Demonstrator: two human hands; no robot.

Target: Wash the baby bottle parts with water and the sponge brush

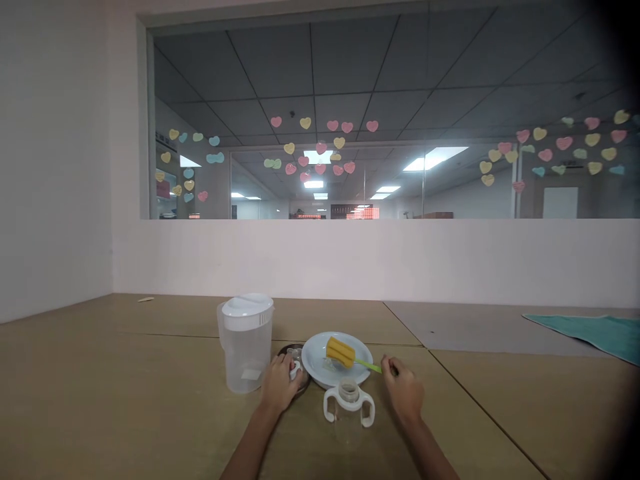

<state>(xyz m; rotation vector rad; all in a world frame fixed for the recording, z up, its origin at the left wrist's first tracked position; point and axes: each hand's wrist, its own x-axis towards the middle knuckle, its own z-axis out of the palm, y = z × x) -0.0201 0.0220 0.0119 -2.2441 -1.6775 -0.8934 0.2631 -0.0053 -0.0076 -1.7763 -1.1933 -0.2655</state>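
Note:
My right hand [403, 387] is closed round the green handle of a bottle brush [341, 352] with a yellow sponge head. The sponge is at the white plate [310, 360], over a small clear piece [329, 364] that it partly covers. My left hand [281, 383] is closed on a small white bottle part [295, 371] at a dark round dish [303, 387]; its fingers hide much of the dish. In front of the plate stands a clear baby bottle [349, 417], uncapped, with a white two-handled ring [370, 407] round its neck.
A translucent pitcher [247, 353] with a white lid stands left of my left hand. At the far right lies a teal cloth [600, 337]. A small flat stick [145, 299] rests at the back left. Seams cross the brown tabletop [150, 400], and a wall with a window rises behind.

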